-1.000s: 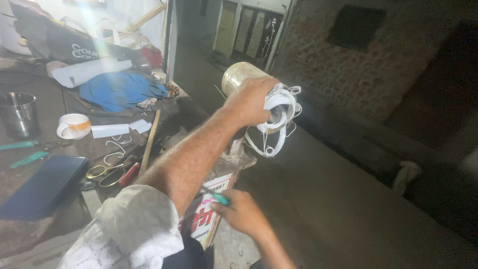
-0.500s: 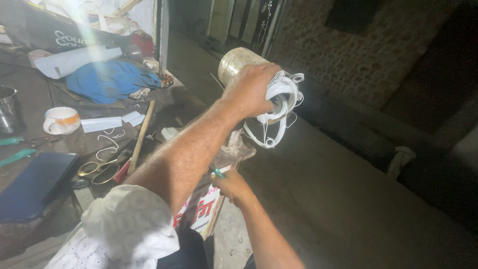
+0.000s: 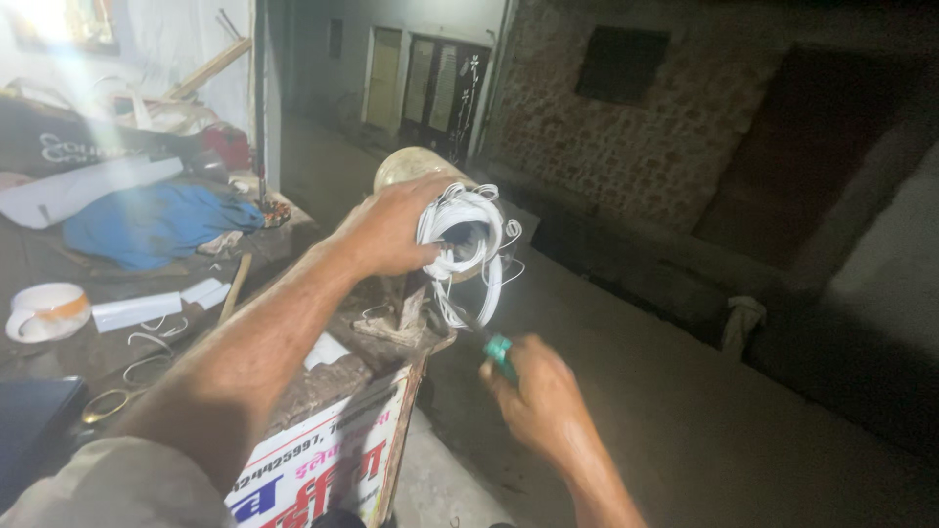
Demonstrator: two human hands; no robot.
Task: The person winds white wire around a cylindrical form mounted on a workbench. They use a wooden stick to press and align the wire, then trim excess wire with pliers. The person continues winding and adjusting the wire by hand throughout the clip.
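Note:
My left hand grips a round metal motor body with white wire coils bulging from its open end. The motor rests on a small stand at the workbench corner. My right hand is lower and to the right, closed around a green-handled screwdriver whose shaft points up toward the white coils. Loose white wire loops hang down below the motor's opening.
A workbench at left carries a blue cloth, a tape roll, white strips and wire bits. A printed signboard leans against the bench front. A dark street and brick wall lie beyond.
The view has swung right and come closer. My right hand rose from beside the signboard toward the coils, holding the screwdriver. My left hand stayed on the motor.

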